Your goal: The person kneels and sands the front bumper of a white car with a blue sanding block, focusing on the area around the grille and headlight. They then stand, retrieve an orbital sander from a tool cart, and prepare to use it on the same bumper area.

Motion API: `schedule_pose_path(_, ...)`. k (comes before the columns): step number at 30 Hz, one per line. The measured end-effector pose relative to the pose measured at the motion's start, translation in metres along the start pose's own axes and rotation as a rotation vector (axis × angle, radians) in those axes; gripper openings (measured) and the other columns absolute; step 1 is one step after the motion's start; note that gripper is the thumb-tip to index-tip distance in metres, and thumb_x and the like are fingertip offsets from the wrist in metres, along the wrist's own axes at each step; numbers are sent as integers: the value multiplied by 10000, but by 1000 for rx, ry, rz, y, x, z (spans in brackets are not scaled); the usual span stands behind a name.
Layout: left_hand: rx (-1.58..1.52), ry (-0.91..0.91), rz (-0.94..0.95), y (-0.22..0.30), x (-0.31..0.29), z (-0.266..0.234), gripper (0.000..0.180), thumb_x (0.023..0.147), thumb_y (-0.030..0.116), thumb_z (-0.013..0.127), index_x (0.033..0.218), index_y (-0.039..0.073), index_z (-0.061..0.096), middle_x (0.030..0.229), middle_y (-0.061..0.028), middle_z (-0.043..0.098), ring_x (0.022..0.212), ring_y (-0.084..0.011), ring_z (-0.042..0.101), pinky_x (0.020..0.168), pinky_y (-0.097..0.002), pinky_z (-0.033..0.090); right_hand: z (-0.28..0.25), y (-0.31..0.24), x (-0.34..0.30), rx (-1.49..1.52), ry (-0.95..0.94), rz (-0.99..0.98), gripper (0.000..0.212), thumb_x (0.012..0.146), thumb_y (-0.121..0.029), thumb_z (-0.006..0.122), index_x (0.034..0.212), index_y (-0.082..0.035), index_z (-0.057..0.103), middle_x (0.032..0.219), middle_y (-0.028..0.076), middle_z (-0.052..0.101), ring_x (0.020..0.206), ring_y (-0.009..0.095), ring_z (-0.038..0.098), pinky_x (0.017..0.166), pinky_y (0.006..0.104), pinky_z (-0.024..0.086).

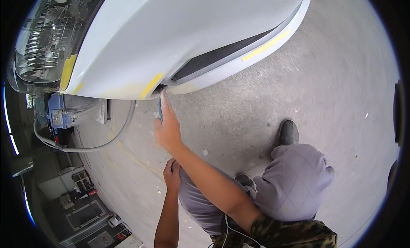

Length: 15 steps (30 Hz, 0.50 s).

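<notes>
A white car bumper [124, 47] fills the upper part of the head view, with yellow masking tape [151, 85] beside a dark opening at its lower corner. My right hand [168, 126] reaches up to that corner, fingers straight and pressed together, tips against the edge of the opening. Between its thumb and fingers is a thin blue pad [160, 108], seen edge-on and mostly hidden by the hand. My left hand [172, 176] rests at my left knee, fingers curled; a small dark patch shows at its fingertips, too unclear to name.
A headlight [49, 43] with yellow tape at its edge is at the upper left. Below it, a blue machine [60, 111] stands on the floor with a grey hose [115, 139] looping out. More tape [265, 45] runs along the bumper's lower lip. Shelving and equipment [85, 214] line the lower left.
</notes>
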<state>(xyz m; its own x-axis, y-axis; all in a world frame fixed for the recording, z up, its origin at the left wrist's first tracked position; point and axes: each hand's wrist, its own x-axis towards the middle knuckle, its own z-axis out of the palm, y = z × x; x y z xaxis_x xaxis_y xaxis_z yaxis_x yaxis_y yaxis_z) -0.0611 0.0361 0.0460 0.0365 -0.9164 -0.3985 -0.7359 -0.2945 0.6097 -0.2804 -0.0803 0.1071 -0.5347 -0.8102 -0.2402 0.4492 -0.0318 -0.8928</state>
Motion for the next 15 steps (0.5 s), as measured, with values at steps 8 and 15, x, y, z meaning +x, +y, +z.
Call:
schedule_pose_path(8,-25,27,-43,0,4,-4,321,1035,185,664,1268,-33,695,1198,-138,740,1111,-224,681,1010,-355,506,5,38,-2,-106,31,-98,899,825,112,566,1669,-35,292,1737,192,302,1453,441,476,1178,468,416)
schedule_pose_path(15,331,664,878,132,43,0,684,1026,212,643,1604,-4,349,1660,-195,402,1556,-355,356,1249,-541,283,-15,76,-34,-67,106,-105,849,833,117,505,1651,-22,327,1704,197,369,1492,404,457,1210,442,390)
